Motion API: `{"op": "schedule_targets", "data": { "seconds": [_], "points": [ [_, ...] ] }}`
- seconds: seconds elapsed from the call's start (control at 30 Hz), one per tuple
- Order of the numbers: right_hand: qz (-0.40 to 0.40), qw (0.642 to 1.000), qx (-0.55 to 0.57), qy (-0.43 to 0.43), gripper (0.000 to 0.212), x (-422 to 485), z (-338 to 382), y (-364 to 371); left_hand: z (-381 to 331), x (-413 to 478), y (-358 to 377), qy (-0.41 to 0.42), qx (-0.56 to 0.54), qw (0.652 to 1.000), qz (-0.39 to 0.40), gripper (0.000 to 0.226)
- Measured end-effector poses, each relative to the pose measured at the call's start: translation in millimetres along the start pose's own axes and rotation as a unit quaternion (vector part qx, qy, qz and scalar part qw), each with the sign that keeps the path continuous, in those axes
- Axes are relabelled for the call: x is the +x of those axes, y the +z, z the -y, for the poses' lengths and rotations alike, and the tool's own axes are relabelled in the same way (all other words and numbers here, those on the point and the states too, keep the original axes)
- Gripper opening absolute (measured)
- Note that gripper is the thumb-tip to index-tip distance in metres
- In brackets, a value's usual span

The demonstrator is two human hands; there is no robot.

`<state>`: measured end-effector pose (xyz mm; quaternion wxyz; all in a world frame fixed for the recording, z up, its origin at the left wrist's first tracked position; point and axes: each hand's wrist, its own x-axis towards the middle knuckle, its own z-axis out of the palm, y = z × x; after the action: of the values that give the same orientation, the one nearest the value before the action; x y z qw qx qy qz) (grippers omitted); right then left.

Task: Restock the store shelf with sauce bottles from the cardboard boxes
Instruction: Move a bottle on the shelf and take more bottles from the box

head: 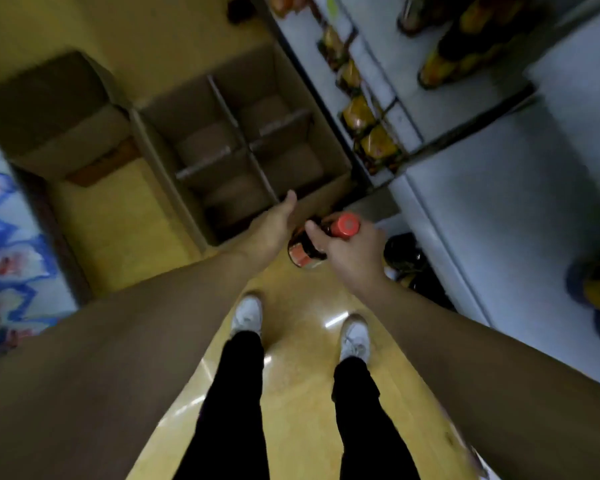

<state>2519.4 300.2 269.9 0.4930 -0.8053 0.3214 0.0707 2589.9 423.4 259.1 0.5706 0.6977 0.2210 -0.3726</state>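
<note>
My right hand (347, 252) grips a dark sauce bottle (305, 249) by its neck, just below the red cap (347, 226). The bottle hangs over the floor between the open cardboard box (160, 140) and the white store shelf (499, 202). My left hand (274, 225) is stretched out with straight fingers beside the bottle, near the box's near corner, holding nothing. The box has cardboard dividers, and the cells I can see hold no bottles. Dark bottles (404, 256) stand low at the shelf's foot, to the right of my right hand.
A second, closed cardboard box (49, 109) sits left of the open one. Yellow-labelled goods (359, 116) line the shelf edges. A blue-patterned display (4, 244) borders the aisle on the left. My white shoes (248, 313) stand on the glossy yellow floor.
</note>
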Motion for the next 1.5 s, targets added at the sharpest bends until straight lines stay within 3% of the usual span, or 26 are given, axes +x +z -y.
{"op": "schedule_targets", "data": {
  "seconds": [0.17, 0.37, 0.73, 0.9, 1.1, 1.27, 1.37, 1.5],
  "points": [
    [-0.020, 0.989, 0.027, -0.145, 0.037, -15.8, 150.2, -51.6, -125.7, -79.4, -25.2, 0.047, -0.104, 0.993, 0.039, 0.058],
    [-0.086, 0.959, 0.066, -0.261, 0.055, -48.6, 315.4, -111.8, -253.8, -185.9, -61.8, 0.224, -0.124, 0.965, 0.062, 0.046],
    [-0.210, 0.889, 0.121, -0.389, 0.063, -143.3, 521.0, -236.2, -404.0, -354.3, -48.0, 0.379, -0.206, 0.895, 0.113, 0.052],
    [-0.268, 0.860, 0.179, -0.397, 0.055, -173.5, 557.2, -301.0, -445.1, -409.9, -5.6, 0.410, -0.149, 0.882, 0.178, 0.058],
    [-0.310, 0.845, 0.120, -0.419, 0.049, -209.2, 559.7, -392.0, -485.5, -456.5, 48.0, 0.420, -0.103, 0.870, 0.236, 0.040],
    [-0.385, 0.814, 0.122, -0.418, 0.037, -234.3, 529.0, -455.3, -487.5, -493.2, 118.1, 0.391, -0.068, 0.850, 0.347, 0.043],
    [-0.400, 0.798, 0.171, -0.418, 0.038, -251.0, 497.1, -493.3, -478.4, -510.2, 166.8, 0.374, -0.035, 0.834, 0.404, 0.040],
    [-0.480, 0.775, 0.167, -0.376, 0.042, -274.0, 446.0, -544.3, -452.0, -534.0, 230.5, 0.360, 0.020, 0.810, 0.463, 0.040]
  ]
}}
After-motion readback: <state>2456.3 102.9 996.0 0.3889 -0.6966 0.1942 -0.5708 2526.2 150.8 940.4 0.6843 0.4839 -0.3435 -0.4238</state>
